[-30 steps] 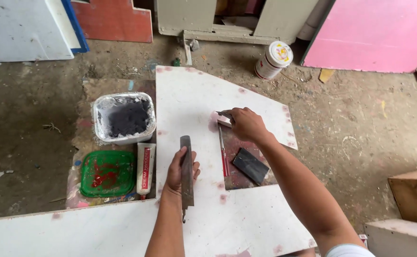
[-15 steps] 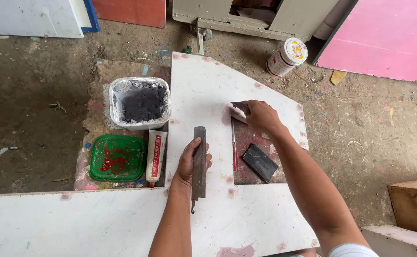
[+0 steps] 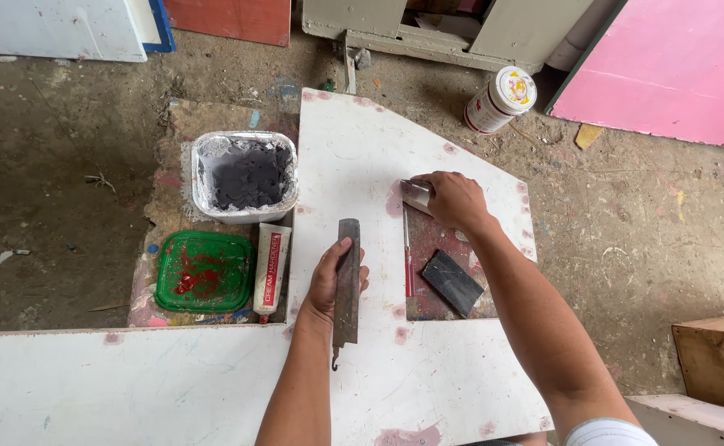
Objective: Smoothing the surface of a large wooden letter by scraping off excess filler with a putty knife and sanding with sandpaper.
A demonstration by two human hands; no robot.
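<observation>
The left hand [image 3: 329, 281] grips a long, flat, dark metal scraper [image 3: 347, 281] above the white painted board [image 3: 353, 157]. The right hand [image 3: 454, 198] is closed — probably pinching — on a small pale putty blade [image 3: 415, 195] pressed to that board.

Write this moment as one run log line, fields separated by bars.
left hand: holds long flat blade | right hand: presses scraper on white board | nearby: tub of grey filler

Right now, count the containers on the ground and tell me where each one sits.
2: a white tub of dark filler left of the white board, and a white can lying near the pink panel. Others may be hidden.
</observation>
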